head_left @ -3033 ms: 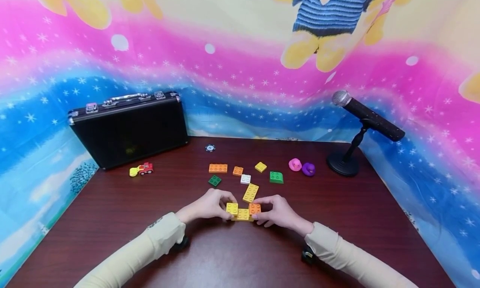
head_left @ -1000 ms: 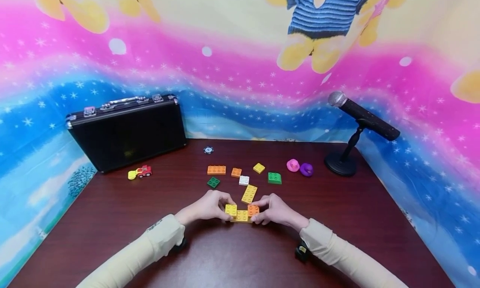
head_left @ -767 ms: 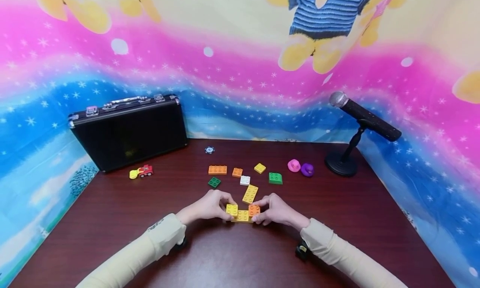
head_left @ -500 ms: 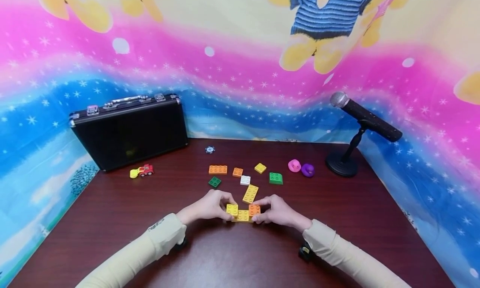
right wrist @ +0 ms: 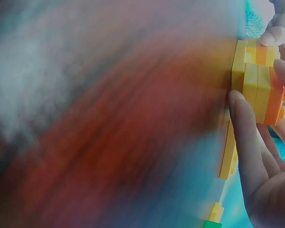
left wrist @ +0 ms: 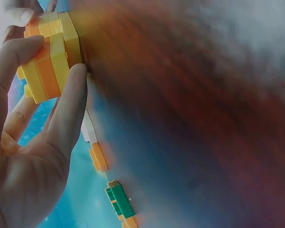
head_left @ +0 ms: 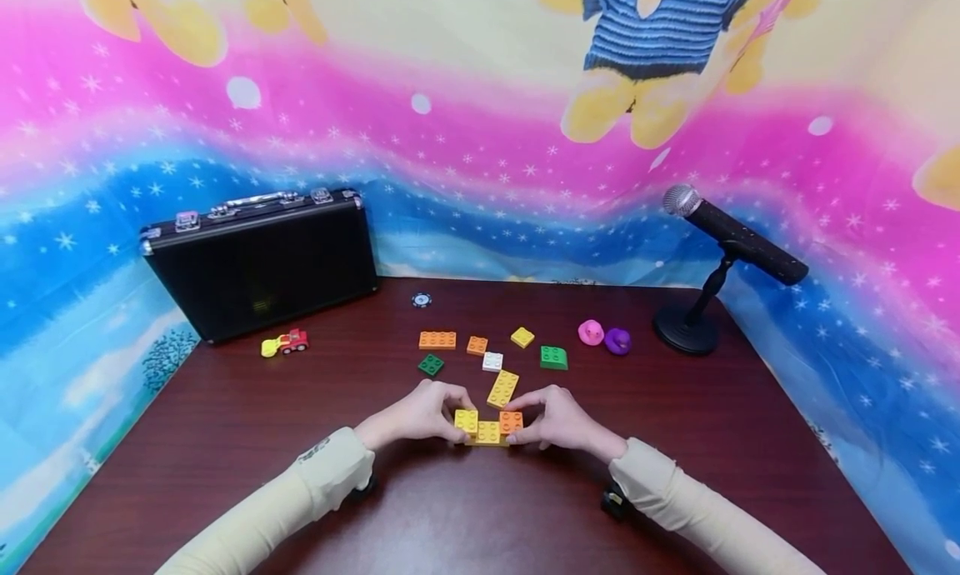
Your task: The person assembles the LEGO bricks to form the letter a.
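Observation:
A small assembly of toy building blocks sits on the table before me, with a raised stack at each end and a lower yellow block [head_left: 488, 432] between them. My left hand [head_left: 422, 412] pinches the left stack, topped by a yellow block [head_left: 466, 420]; the left wrist view shows an orange layer [left wrist: 48, 71] under that top. The right stack is in the grip of my right hand [head_left: 561, 423], thumb and fingers on opposite sides. An orange block [head_left: 512, 422] caps it, over yellow layers [right wrist: 256, 92] seen in the right wrist view.
Just behind the assembly lie a long yellow block [head_left: 503, 388] and several loose blocks, among them a white block [head_left: 492, 361] and a green block [head_left: 553, 357]. Farther out are toy ducks [head_left: 591, 332], a microphone on a stand [head_left: 735, 237], a black case [head_left: 262, 267] and a toy car [head_left: 294, 341].
Both hands keep hold of the block assembly in nearly the same place. The right hand's lower fingers shift slightly, and the head view drifts a little.

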Action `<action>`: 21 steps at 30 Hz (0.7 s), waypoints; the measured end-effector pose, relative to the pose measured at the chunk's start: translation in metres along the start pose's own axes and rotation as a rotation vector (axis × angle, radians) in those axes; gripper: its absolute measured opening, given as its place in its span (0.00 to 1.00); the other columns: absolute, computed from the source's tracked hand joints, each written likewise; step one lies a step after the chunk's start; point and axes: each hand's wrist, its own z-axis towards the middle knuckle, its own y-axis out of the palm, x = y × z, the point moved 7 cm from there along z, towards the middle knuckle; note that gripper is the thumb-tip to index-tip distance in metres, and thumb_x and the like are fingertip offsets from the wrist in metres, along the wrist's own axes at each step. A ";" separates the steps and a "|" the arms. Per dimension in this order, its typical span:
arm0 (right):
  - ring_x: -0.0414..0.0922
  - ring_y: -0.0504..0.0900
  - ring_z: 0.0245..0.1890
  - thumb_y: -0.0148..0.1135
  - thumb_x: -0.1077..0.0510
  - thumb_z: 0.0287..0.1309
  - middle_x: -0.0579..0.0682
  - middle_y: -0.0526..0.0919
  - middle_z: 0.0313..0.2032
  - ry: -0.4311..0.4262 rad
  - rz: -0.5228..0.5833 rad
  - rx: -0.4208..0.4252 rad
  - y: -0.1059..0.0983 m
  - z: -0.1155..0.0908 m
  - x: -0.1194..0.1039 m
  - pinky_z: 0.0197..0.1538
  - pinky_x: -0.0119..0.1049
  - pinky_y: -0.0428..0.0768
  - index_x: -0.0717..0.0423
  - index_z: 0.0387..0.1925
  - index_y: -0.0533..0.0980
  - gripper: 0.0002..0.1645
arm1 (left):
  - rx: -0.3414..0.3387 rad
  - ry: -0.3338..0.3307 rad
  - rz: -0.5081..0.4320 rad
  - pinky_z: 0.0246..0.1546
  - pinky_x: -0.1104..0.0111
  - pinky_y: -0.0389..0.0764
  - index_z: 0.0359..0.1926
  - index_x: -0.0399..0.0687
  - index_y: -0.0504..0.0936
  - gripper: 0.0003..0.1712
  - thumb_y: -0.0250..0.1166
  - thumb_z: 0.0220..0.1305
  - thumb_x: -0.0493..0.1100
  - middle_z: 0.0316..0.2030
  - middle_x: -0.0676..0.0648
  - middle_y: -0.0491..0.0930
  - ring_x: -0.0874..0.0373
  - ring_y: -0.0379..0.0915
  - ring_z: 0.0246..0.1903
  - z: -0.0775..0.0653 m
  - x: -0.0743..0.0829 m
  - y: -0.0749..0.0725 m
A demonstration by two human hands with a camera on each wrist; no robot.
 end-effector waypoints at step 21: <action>0.49 0.80 0.17 0.75 0.54 0.36 0.52 0.81 0.39 0.041 0.084 -0.029 0.001 0.002 0.003 0.21 0.40 0.78 0.50 0.42 0.81 0.25 | 0.095 -0.020 0.176 0.26 0.68 0.75 0.50 0.48 0.76 0.28 0.73 0.44 0.44 0.45 0.47 0.76 0.59 0.69 0.20 0.022 -0.040 -0.079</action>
